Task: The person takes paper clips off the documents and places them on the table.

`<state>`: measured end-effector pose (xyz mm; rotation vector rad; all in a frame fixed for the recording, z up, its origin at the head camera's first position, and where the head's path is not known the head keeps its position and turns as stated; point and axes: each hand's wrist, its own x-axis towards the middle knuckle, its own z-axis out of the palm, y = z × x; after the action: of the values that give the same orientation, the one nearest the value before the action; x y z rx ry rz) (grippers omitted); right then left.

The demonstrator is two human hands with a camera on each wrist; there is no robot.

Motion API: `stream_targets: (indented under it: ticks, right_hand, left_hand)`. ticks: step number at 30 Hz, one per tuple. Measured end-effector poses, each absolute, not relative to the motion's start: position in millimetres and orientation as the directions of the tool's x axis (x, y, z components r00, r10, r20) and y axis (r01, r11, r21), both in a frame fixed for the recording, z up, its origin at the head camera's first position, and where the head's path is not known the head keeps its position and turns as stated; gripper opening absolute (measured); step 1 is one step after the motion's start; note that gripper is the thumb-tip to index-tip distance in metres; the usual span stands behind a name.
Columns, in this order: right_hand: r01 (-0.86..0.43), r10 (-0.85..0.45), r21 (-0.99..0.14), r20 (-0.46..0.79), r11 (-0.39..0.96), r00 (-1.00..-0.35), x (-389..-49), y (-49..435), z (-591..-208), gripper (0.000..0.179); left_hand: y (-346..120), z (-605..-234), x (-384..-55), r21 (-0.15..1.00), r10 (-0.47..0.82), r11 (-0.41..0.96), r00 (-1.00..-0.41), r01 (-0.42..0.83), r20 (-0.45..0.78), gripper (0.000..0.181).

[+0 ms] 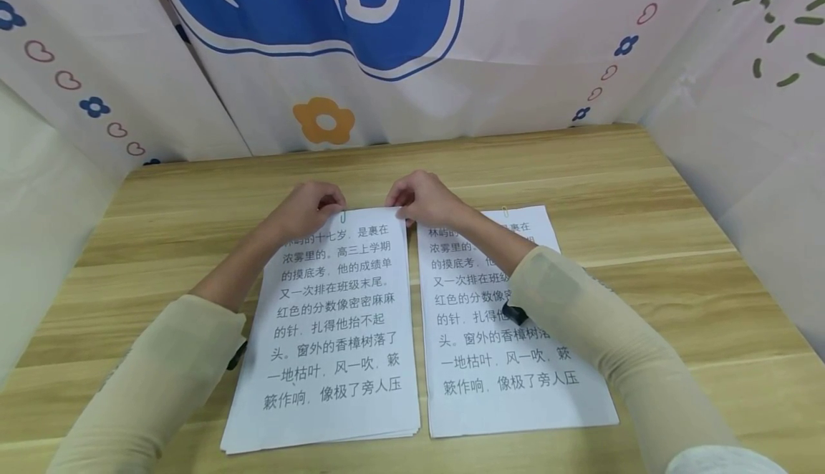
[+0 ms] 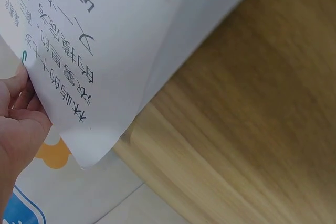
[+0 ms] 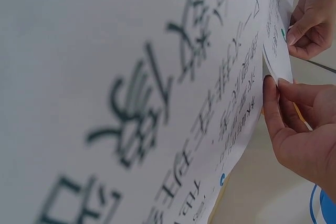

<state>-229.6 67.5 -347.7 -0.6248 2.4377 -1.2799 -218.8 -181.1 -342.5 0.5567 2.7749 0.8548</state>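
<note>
Two stacks of printed paper lie side by side: the left stack [image 1: 335, 323] and the right stack [image 1: 515, 402]. A green paper clip [image 1: 343, 217] sits on the left stack's top edge. Right beside that clip, my left hand [image 1: 308, 209] pinches the top edge of the left stack; the clip also shows at the fingertips in the left wrist view [image 2: 24, 56]. With thumb and fingers my right hand [image 3: 307, 121] pinches the left stack's top right corner. A yellow paper clip [image 1: 505, 211] is on the right stack's top edge, partly behind my right forearm.
Both stacks lie on a wood-grain table [image 1: 696, 302]. A white printed cloth [image 1: 515, 94] hangs along the table's back edge, with white cloth at both sides too. My right sleeve [image 1: 567, 309] crosses over the right stack.
</note>
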Motion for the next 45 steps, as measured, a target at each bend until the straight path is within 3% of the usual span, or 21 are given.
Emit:
stream_targets:
  ticks: [45]
  right_hand:
    - [-0.210, -0.502, -0.839, -0.085, 0.502, -0.860, -229.6, 68.7, -345.1, 0.016]
  left_hand:
    - [-183.0, -343.8, -218.9, 0.604, 0.353, 0.761, -0.932, 0.236, -0.081, 0.017]
